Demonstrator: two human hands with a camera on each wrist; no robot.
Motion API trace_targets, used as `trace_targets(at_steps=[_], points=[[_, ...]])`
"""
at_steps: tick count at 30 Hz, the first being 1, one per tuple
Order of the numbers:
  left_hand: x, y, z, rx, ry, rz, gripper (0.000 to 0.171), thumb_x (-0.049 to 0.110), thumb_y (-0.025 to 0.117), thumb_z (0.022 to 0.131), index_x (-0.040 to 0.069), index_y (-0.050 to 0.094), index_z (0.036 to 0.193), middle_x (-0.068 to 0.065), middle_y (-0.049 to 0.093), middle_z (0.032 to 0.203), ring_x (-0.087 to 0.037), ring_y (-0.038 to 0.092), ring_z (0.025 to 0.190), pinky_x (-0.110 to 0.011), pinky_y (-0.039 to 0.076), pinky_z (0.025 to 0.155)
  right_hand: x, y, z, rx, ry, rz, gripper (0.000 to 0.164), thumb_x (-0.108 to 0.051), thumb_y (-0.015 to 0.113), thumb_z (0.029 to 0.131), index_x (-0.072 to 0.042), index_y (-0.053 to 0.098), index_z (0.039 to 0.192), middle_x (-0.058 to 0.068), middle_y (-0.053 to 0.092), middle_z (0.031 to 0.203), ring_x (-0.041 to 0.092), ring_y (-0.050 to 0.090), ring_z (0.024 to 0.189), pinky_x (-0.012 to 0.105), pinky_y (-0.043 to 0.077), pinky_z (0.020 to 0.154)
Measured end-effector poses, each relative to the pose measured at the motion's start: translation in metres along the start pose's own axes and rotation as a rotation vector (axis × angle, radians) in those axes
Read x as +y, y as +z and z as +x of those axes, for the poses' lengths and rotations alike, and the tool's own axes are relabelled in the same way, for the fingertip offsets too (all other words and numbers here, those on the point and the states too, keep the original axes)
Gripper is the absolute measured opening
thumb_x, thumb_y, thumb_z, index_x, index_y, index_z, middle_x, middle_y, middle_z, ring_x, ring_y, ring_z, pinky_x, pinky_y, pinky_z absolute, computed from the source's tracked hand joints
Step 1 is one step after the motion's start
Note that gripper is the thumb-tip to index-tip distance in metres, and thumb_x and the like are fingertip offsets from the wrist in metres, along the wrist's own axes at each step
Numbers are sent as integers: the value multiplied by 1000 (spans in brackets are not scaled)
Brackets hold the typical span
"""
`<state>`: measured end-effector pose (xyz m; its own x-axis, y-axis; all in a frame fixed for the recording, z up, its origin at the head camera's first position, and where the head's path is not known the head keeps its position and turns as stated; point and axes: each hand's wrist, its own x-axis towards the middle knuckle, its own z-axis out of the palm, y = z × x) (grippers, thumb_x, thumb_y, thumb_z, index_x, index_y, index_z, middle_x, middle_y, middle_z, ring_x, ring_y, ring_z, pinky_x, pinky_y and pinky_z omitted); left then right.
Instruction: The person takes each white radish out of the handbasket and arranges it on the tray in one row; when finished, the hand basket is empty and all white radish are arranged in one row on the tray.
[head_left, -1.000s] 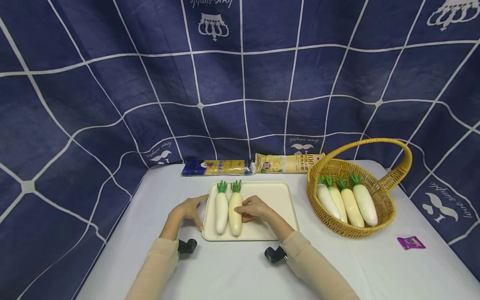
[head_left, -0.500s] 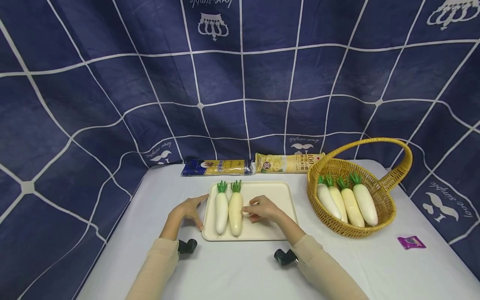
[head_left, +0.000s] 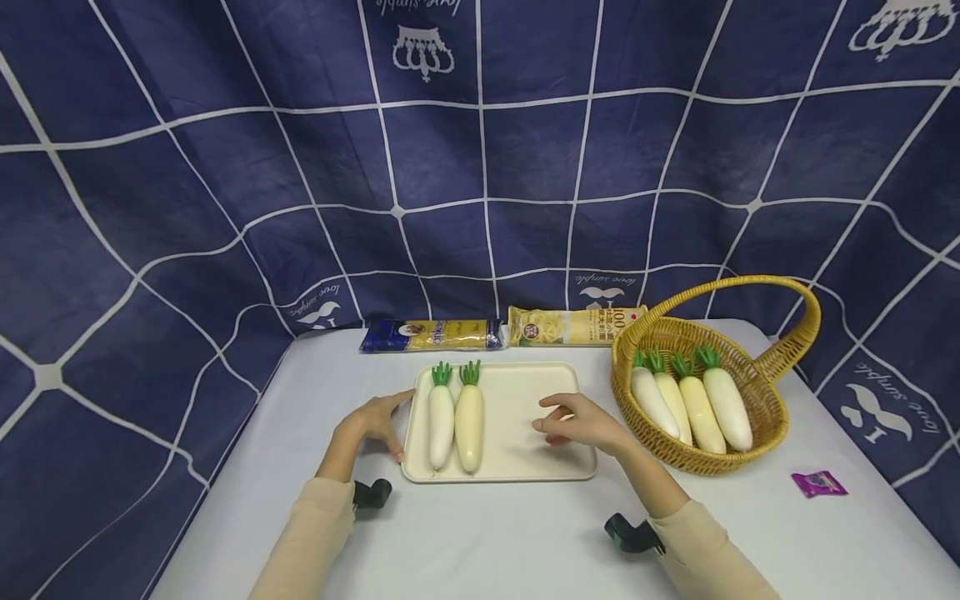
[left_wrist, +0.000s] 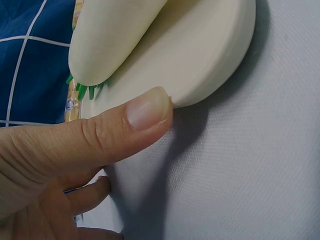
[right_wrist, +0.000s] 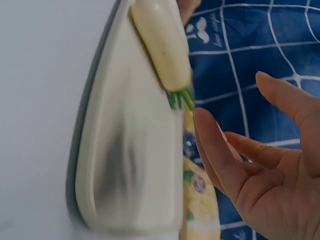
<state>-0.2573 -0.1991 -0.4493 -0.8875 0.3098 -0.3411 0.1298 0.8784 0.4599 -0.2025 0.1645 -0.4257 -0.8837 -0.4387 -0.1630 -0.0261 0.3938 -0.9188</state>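
Two toy white radishes with green tops lie side by side in the left half of a cream tray (head_left: pixel 525 379): a whiter radish (head_left: pixel 441 429) and a yellower radish (head_left: pixel 469 429). My left hand (head_left: pixel 375 418) rests at the tray's left edge, thumb and fingers spread. In the left wrist view its thumb (left_wrist: pixel 150 110) touches the rim. My right hand (head_left: pixel 581 421) hovers over the tray's right half with nothing in it, its fingers loosely bent. The right wrist view has that hand (right_wrist: pixel 270 170) with fingers apart, and its shadow falls on the tray.
A yellow wicker basket (head_left: pixel 776 408) with a tall handle stands at the right, holding several more radishes. Two pasta packets, one blue (head_left: pixel 431 335) and one yellow (head_left: pixel 573 327), lie behind the tray. A small purple packet (head_left: pixel 820 484) lies at the right.
My right hand has let go of the yellower radish and moved right, toward the basket side of the tray. The left hand has stayed at the tray's edge.
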Motion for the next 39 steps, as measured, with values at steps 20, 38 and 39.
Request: trace_targets(at_steps=[20,38,39], points=[[0,1,0,7,-3,-3,120,15,93,42,8,34,146,-28,40,141,-48,33,130,-63,30,104,13,-87,-93,118,-148,-83,56,-6,58,90,21,32,132,23,60,99,16,67,81,35,59,70],[1,0,-2,7,4,16,118,15,93,42,8,35,145,-29,40,140,-47,35,130,-61,33,104,47,-149,-124,389,8,-330,60,-20,60,91,14,36,135,29,60,111,-8,56,84,22,51,71],[1,0,-2,7,4,15,118,15,93,43,8,35,145,-29,40,140,-47,35,130,-61,32,104,49,-151,-124,395,24,-331,61,-21,60,91,14,35,135,30,60,113,-9,55,84,22,51,71]])
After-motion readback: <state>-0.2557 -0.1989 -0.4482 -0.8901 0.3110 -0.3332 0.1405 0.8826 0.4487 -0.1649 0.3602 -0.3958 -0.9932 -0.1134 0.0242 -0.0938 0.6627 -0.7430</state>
